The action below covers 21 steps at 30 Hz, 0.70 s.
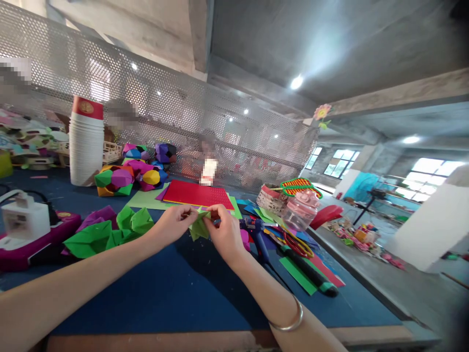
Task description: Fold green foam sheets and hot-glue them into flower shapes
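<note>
Blue-covered worktable [220,308] below, and left hand [176,220] and right hand [227,237] both pinch a small yellow-green folded-paper piece [200,230], seemingly by its upper edges, near that flat red rectangular sheet [198,193]!

Both hands [202,226] pinch a yellow-green folded paper [200,229] above a blue tabletop [164,298].

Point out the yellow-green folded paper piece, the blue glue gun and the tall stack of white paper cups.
Yellow-green folded paper piece [200,229], head view: its lower part.
Blue glue gun [260,241], head view: its handle.
Tall stack of white paper cups [86,151], head view: its middle.
</note>
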{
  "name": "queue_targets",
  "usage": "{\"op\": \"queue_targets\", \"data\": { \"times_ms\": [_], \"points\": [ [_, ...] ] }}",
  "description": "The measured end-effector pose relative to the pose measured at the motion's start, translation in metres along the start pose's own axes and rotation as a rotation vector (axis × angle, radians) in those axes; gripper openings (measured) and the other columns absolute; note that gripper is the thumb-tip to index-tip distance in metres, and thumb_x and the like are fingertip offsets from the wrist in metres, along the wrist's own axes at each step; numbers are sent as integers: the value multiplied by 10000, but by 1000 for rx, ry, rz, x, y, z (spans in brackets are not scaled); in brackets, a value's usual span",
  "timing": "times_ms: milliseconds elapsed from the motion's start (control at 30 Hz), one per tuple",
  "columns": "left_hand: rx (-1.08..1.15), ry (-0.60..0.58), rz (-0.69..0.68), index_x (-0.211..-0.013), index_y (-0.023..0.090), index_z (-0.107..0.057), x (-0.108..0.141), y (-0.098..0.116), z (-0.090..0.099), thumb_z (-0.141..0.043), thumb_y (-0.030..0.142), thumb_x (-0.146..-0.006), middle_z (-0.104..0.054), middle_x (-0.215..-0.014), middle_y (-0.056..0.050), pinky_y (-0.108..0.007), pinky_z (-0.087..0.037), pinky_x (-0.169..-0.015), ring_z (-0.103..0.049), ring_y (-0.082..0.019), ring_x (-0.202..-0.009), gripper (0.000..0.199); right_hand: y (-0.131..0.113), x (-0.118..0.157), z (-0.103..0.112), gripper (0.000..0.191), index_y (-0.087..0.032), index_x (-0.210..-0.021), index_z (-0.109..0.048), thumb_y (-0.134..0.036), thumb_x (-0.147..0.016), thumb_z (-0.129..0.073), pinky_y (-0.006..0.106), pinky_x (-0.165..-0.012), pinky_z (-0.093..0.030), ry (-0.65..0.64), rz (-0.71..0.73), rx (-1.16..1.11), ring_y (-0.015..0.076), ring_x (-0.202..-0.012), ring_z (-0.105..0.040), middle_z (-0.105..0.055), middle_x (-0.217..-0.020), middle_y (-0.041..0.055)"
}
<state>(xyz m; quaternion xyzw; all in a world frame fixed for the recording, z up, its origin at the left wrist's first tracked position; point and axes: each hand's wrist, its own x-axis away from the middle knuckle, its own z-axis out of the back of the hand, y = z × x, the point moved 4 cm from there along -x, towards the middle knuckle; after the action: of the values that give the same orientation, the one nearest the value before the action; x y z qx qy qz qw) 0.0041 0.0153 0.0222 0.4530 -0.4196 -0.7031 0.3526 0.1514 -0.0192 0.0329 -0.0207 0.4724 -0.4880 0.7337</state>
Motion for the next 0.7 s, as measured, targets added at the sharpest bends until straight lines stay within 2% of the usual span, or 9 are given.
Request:
{"op": "queue_targets", "data": {
  "times_ms": [167,300,400,500,600,700],
  "points": [
    [222,47,159,-760,165,-617,4,5,0,-609,407,-729,-654,-758,-26,-269,-498,-675,-627,-175,-741,244,-2,-3,5,124,-204,-913,-582,-200,-790,-584,276,-693,-466,73,-18,-5,164,-781,-602,-639,-891,34],
    [425,60,220,-737,156,-641,6,8,0,-560,233,-697,-668,-807,-58,-307,-526,-738,-637,-185,-773,119,-2,-3,7,109,-193,-862,-571,-219,-762,-607,287,-688,-466,106,-76,-12,152,-721,-591,-622,-831,23],
    [515,56,234,-747,132,-659,8,12,-3,-524,138,-655,-678,-805,-73,-304,-534,-754,-637,-172,-747,163,2,-2,5,155,-185,-882,-537,-258,-767,-610,287,-650,-478,130,-174,-65,155,-699,-596,-617,-819,22],
    [560,-1,215,-859,124,-668,10,15,-7,-536,99,-647,-694,-917,-92,-306,-531,-810,-655,-181,-821,251,8,0,0,272,-182,-1013,-494,-332,-805,-586,262,-546,-478,100,-289,-191,151,-654,-599,-614,-868,38],
    [598,-73,175,-967,138,-664,11,16,-10,-556,85,-652,-678,-1068,-91,-305,-518,-867,-650,-192,-932,337,12,2,-6,233,-183,-992,-511,-370,-852,-525,240,-453,-436,5,-368,-246,151,-592,-580,-603,-800,30],
    [641,-149,178,-1015,148,-667,10,13,-12,-541,165,-726,-671,-1115,-93,-311,-525,-833,-643,-202,-956,315,7,0,-4,114,-190,-864,-565,-297,-856,-524,249,-526,-437,-2,-252,-140,151,-620,-563,-598,-734,11]
  ]
}}
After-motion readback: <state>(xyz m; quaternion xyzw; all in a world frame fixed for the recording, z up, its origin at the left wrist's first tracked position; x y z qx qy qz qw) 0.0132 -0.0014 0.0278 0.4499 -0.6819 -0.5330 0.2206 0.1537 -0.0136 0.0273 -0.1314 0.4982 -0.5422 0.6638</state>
